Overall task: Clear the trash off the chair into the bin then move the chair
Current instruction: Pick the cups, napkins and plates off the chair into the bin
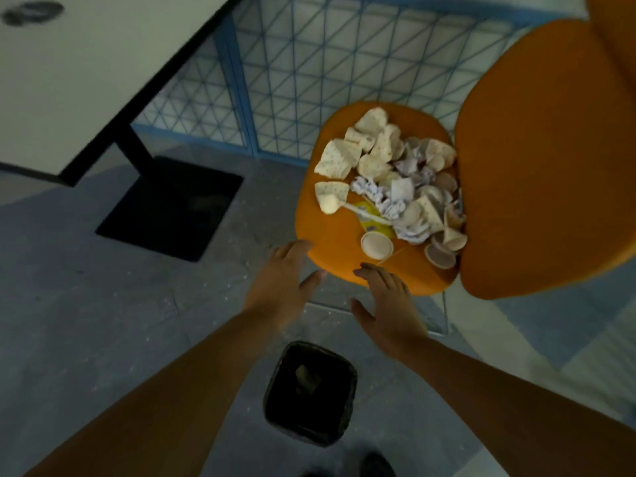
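Note:
An orange chair (330, 232) stands right of centre, its seat covered with a pile of trash (392, 180): crushed paper cups, crumpled paper, a yellow wrapper and a small round cup (377, 246) near the front. A black bin (309, 387) sits on the floor below the seat, with one scrap inside. My left hand (282, 287) reaches toward the seat's front left edge, fingers straight, holding nothing. My right hand (389, 304) hovers at the seat's front edge, fingers spread and empty.
A white table (69, 63) with a black pedestal base (172, 208) stands at the left. A blue wire mesh fence (309, 63) runs behind the chair. The chair's orange backrest (543, 160) fills the right side. Grey floor lies between table and bin.

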Action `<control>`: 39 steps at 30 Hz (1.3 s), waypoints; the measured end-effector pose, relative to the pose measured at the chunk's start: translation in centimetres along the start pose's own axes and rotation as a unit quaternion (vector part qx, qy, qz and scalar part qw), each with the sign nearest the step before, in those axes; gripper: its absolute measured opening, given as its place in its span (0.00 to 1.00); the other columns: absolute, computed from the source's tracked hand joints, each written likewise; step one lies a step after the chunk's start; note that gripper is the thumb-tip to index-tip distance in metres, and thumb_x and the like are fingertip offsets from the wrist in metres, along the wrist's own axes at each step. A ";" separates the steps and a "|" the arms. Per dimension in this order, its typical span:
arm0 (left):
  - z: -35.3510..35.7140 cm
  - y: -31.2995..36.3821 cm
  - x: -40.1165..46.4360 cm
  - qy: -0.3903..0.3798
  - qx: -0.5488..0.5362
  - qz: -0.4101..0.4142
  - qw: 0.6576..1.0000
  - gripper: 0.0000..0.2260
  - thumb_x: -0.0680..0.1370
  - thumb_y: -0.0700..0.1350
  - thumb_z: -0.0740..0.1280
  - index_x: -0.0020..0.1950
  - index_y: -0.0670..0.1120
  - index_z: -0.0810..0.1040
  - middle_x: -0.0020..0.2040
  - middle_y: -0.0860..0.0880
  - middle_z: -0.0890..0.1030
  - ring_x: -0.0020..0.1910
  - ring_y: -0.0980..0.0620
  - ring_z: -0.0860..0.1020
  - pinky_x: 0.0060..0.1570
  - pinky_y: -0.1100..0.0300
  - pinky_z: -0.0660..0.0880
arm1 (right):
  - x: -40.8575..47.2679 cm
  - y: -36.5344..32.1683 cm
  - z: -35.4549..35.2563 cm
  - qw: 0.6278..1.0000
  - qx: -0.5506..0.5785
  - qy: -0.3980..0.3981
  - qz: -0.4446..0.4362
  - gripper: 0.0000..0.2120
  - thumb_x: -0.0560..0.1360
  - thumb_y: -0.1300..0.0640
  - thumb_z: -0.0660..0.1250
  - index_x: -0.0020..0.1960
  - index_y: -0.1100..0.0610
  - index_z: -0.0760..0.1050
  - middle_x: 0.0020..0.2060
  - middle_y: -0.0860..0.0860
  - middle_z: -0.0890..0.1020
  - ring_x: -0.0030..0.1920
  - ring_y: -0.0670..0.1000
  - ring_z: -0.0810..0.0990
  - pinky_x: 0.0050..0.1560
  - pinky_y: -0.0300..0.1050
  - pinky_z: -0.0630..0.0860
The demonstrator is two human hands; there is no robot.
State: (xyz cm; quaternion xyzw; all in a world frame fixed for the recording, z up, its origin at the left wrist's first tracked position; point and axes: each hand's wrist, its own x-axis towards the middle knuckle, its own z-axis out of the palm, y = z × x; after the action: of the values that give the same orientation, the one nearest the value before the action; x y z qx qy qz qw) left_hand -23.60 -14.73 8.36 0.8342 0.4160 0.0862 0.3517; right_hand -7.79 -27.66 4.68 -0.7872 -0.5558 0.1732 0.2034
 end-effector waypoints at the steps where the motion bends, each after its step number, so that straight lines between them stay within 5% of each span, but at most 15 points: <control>1: -0.1 0.4 0.7 -0.003 0.006 0.001 1.000 0.26 0.79 0.55 0.63 0.76 0.52 0.61 0.74 0.50 0.65 0.72 0.47 0.65 0.65 0.50 0.69 | 0.5 0.5 -0.8 1.000 -0.003 0.006 0.006 0.23 0.78 0.47 0.64 0.71 0.49 0.64 0.71 0.49 0.67 0.70 0.54 0.63 0.67 0.54 0.63; 12: 6.8 2.6 9.2 -0.049 0.033 -0.009 0.998 0.24 0.78 0.53 0.66 0.73 0.48 0.67 0.72 0.46 0.69 0.69 0.45 0.69 0.64 0.50 0.70 | 6.6 12.6 -1.8 0.997 -0.031 -0.026 0.071 0.23 0.75 0.61 0.62 0.69 0.52 0.67 0.67 0.54 0.70 0.67 0.59 0.67 0.61 0.58 0.70; 21: 15.6 1.9 17.0 -0.110 0.077 -0.044 0.990 0.31 0.77 0.57 0.66 0.76 0.49 0.59 0.73 0.47 0.67 0.72 0.45 0.63 0.67 0.49 0.67 | 11.0 19.3 3.3 0.995 -0.034 -0.065 0.069 0.21 0.76 0.60 0.58 0.69 0.57 0.71 0.69 0.55 0.71 0.71 0.57 0.65 0.70 0.56 0.63; 24: 16.9 1.4 18.3 -0.082 0.111 -0.040 0.990 0.33 0.73 0.59 0.70 0.74 0.52 0.62 0.68 0.46 0.69 0.68 0.43 0.65 0.64 0.47 0.68 | 11.5 20.0 4.3 0.997 -0.003 -0.018 0.080 0.20 0.73 0.58 0.57 0.62 0.58 0.76 0.62 0.56 0.77 0.64 0.59 0.73 0.62 0.59 0.71; 29: 16.7 0.5 19.5 -0.071 0.005 -0.102 0.992 0.32 0.60 0.59 0.78 0.60 0.53 0.74 0.58 0.48 0.74 0.58 0.46 0.72 0.54 0.49 0.74 | 11.3 20.1 4.3 0.995 0.050 0.039 0.077 0.07 0.73 0.63 0.62 0.48 0.59 0.77 0.50 0.58 0.77 0.51 0.60 0.75 0.48 0.57 0.74; 34: 15.6 0.9 18.8 -0.028 -0.110 -0.117 0.987 0.18 0.74 0.43 0.72 0.62 0.47 0.73 0.58 0.44 0.78 0.55 0.44 0.76 0.51 0.49 0.76 | 11.0 19.9 3.3 0.999 -0.022 0.041 0.015 0.08 0.69 0.68 0.65 0.40 0.56 0.71 0.40 0.55 0.73 0.42 0.56 0.71 0.37 0.52 0.68; 39: 13.4 1.1 16.0 0.078 -0.104 -0.098 0.987 0.13 0.79 0.43 0.65 0.64 0.46 0.75 0.61 0.43 0.78 0.57 0.44 0.76 0.48 0.56 0.74 | 10.3 18.2 2.3 0.999 -0.016 0.030 -0.010 0.04 0.74 0.64 0.61 0.43 0.56 0.70 0.40 0.55 0.72 0.42 0.56 0.71 0.38 0.53 0.68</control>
State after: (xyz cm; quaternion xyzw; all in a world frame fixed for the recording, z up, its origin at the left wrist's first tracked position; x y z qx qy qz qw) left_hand -6.83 -10.04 -3.19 0.7387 0.5107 0.1595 0.4099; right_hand 8.98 -23.08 -7.12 -0.7899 -0.5596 0.1385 0.2089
